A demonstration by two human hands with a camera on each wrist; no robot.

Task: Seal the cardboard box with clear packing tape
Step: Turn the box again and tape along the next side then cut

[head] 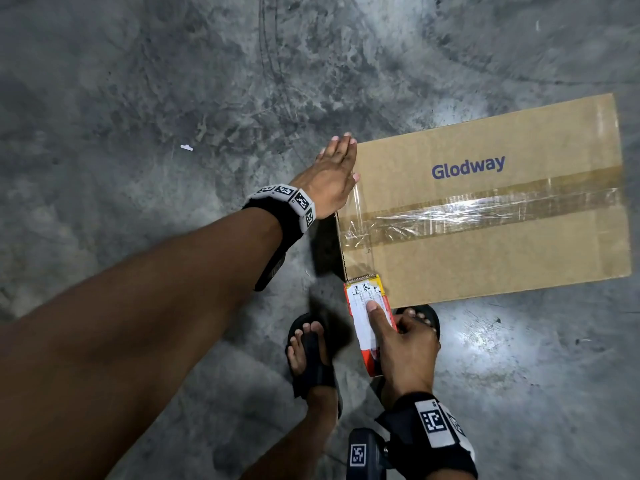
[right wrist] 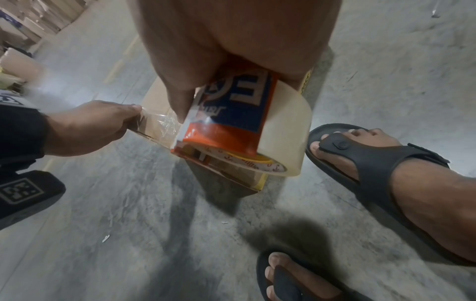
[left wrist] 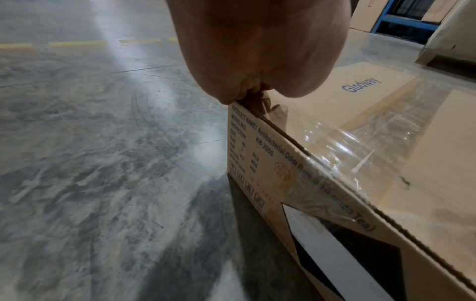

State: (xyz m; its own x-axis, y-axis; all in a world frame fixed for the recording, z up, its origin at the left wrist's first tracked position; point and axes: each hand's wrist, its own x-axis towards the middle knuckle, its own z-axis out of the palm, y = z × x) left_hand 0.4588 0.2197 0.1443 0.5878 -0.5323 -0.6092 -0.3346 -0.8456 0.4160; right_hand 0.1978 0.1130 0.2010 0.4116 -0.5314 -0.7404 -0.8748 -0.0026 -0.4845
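A brown cardboard box [head: 485, 265] printed "Glodway" lies on the concrete floor, with clear tape [head: 485, 211] along its top seam. My left hand [head: 332, 178] rests at the box's far left corner, fingers straight, thumb pressing a tape end onto the top. From there a fresh stretch of clear tape [head: 353, 237] runs along the left edge to the tape roll [head: 363, 306] at the near left corner. My right hand [head: 405, 344] grips that orange-and-white roll [right wrist: 257, 126], index finger laid along it. The left wrist view shows my palm [left wrist: 257, 51] over the box corner [left wrist: 257, 142].
Both my feet in black sandals [head: 311, 355] [right wrist: 373, 163] stand just in front of the box. Bare grey concrete [head: 173, 98] spreads to the left and beyond. Stacked cartons and a blue rack [left wrist: 401, 18] stand farther back, past a yellow floor line [left wrist: 77, 43].
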